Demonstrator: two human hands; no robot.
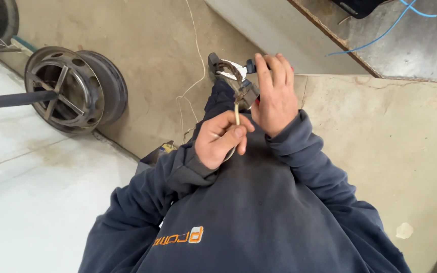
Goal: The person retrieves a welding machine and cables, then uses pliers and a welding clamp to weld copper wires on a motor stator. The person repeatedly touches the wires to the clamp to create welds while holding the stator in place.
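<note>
A person in a dark blue sweatshirt looks down at both hands, held close together in front of the chest. The left hand is closed around a short pale cable, pinching it between thumb and fingers so that its end points upward. The right hand sits just beside the left hand, touching it, and is wrapped around the handles of a pair of pliers. The metal head of the pliers meets the top end of the cable, just above the left hand. It is too small to tell how much of the cable the pliers grip.

Away from the cable, to the left, a dark metal wheel rim leans on the concrete floor, with a dark bar running into its centre. Between the rim and the cable, a thin pale wire trails loosely across the floor. Above and to the right of the cable, a raised grey slab with a rusty edge carries a thin blue wire. Nothing comes between the camera and the cable.
</note>
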